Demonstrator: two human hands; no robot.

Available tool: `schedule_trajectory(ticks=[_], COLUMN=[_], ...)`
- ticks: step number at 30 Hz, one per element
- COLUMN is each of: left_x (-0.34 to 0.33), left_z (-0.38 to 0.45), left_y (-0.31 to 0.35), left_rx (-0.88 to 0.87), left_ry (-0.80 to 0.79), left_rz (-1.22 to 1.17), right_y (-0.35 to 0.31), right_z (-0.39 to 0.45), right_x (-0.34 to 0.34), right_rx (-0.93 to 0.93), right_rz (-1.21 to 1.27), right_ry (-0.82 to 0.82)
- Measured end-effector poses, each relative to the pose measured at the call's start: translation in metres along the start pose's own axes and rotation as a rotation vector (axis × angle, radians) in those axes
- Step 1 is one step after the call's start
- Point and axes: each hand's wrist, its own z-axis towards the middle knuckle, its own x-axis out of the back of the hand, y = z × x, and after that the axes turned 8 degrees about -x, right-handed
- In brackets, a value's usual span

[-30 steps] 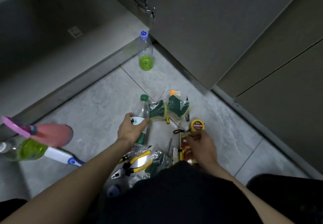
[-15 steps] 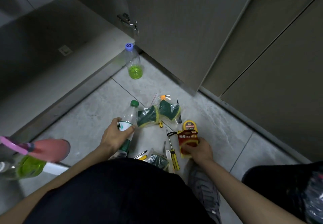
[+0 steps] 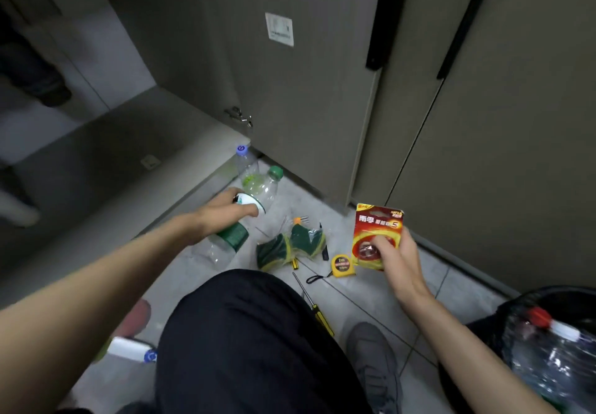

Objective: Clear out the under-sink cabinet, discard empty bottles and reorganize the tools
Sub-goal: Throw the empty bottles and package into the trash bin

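Note:
My left hand (image 3: 225, 213) grips a clear plastic bottle with a green cap and green label (image 3: 232, 236), held tilted above the floor. My right hand (image 3: 395, 252) pinches a red and yellow battery blister pack (image 3: 374, 226), raised above the tiles. On the floor between them lie bagged green and yellow sponges (image 3: 290, 245), a yellow tape measure (image 3: 341, 264) and a yellow-handled screwdriver (image 3: 314, 307). A second bottle with a blue cap and some green liquid (image 3: 246, 165) stands by the open cabinet's edge (image 3: 180, 187).
A black bin (image 3: 554, 300) at the lower right holds a crushed clear bottle with a red cap (image 3: 554, 349). The open cabinet door (image 3: 290, 91) stands ahead. My dark-trousered knee and grey shoe (image 3: 374, 362) fill the foreground. A pink and white item (image 3: 132, 333) lies at lower left.
Both hands have risen from the floor: the left lifted the green-capped bottle, the right lifted the battery pack. The view swung right, bringing the bin into sight.

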Motion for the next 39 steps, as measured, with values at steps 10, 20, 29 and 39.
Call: schedule_trajectory(ticks=[10, 20, 29, 39], left_x=[-0.030, -0.201, -0.268, -0.336], left_z=[-0.028, -0.089, -0.114, -0.137], left_y=[0.169, 0.253, 0.280, 0.283], left_rx=[-0.374, -0.452, -0.534, -1.468], left_ry=[-0.095, -0.681, -1.129, -0.714], left_rz=[0.151, 0.307, 0.661, 1.406], right_y=[-0.031, 0.014, 0.040, 0.036], right_z=[-0.048, -0.128, -0.164, -0.162], right_x=[0.133, 0.267, 0.294, 0.299], right_rx=[0.109, -0.165, -0.218, -0.136], right_rz=[-0.114, -0.481, -0.613, -0.757], right_ry=[0.182, 0.558, 0.580, 0.623])
